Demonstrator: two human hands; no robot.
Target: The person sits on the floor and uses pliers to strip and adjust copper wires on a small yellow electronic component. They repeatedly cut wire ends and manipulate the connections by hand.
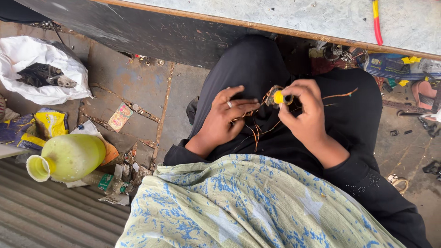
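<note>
My right hand (305, 115) grips a small coil part with a yellow core (278, 97) above my lap. Thin copper wire (254, 131) trails from it in loose strands across my black garment (257, 59). My left hand (223, 120), a ring on one finger, pinches the copper wire just left of the coil, fingers stretched toward it. Another strand of wire (340, 95) runs off to the right of my right hand. A blue-patterned pale cloth (248, 206) covers my front below the hands.
A wooden-edged worktop (321, 20) with a red and yellow tool handle (376, 23) spans the top. On the stone floor at left lie a yellow-green plastic jug (69, 157), a white bag (32, 64), wrappers and a small bottle (104, 181). Scraps litter the right side.
</note>
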